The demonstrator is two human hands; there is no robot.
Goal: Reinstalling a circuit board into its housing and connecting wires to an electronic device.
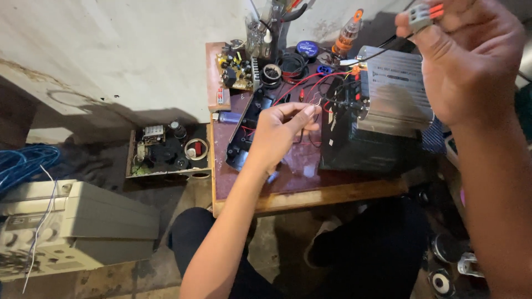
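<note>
Nearest the camera, the right hand [471, 61] is raised well above the table [310, 194], its thumb and forefinger pinched on a small grey connector [422, 15] with orange levers. A black wire [382, 51] is seen leaving the connector and running down and to the left toward the table. The connector's long axis is seen lying roughly crosswise, levers pointing right.

Lower and further left, over the middle of the table, the left hand [282, 133] is held with fingers curled narrow, the tips closed on thin wire ends [315, 104]; whether one strand or several are gripped cannot be told. The left hand is the nearer of the two to the table. From it, the connector lies up and to the right, well apart; the gap between the two hands is spanned only by the black wire.

Just beside the left hand, on the table, red wires [310, 82] are seen leading to a black box [366, 149] topped by a ribbed silver unit [396, 91].

At the table's far edge, a circuit board [237, 66] and a black tape roll [292, 63] are set. Left of the table, on the floor, a second board [166, 149] and a grey casing [83, 221] are seen.
</note>
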